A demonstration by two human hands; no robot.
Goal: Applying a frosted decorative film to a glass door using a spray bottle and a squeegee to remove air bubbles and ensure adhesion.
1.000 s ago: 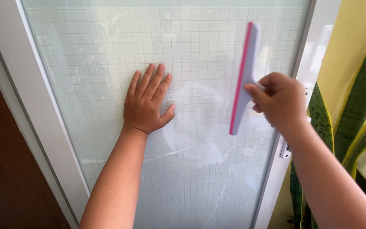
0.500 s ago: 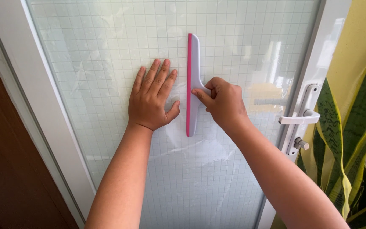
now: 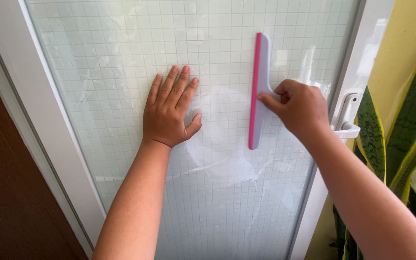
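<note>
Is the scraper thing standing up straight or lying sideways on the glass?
Standing up, nearly straight. The squeegee runs top to bottom on the glass door, pink edge facing left, with the right hand gripping its handle.

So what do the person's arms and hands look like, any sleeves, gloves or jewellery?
Both forearms are bare as far as the picture shows, with no sleeves in view. The left hand and right hand wear no gloves, rings, watch or bracelets; fingernails are short and unpainted.
</note>
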